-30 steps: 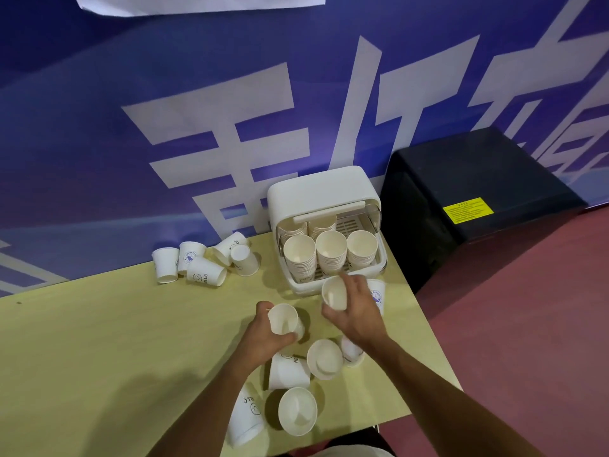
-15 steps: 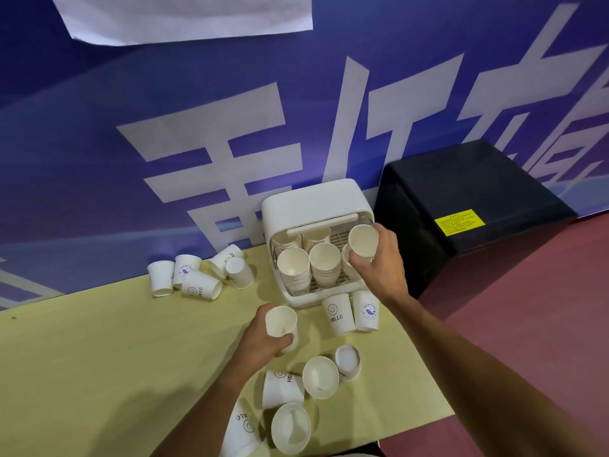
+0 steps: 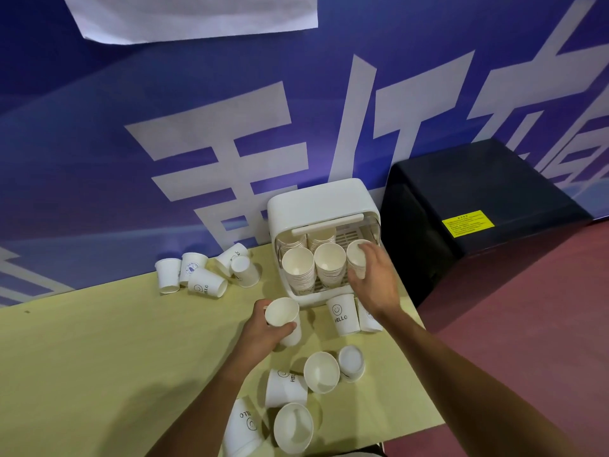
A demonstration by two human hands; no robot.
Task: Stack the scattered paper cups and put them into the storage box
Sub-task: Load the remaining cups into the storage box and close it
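Observation:
The white storage box stands open at the table's far edge with several stacks of paper cups inside. My right hand grips the front right stack in the box, fingers curled round its top cup. My left hand holds an upright white cup above the table in front of the box. Two upright cups, one printed HELLO, stand before the box. Several more cups lie scattered between my forearms. Another group of cups sits left of the box.
The yellow table ends just right of my right forearm. A black cabinet stands on the red floor to the right of the box. A blue banner wall rises directly behind the table.
My right hand carried its cup from in front of the box up onto the front right stack and now sits lower on it. My left hand kept its cup nearly still.

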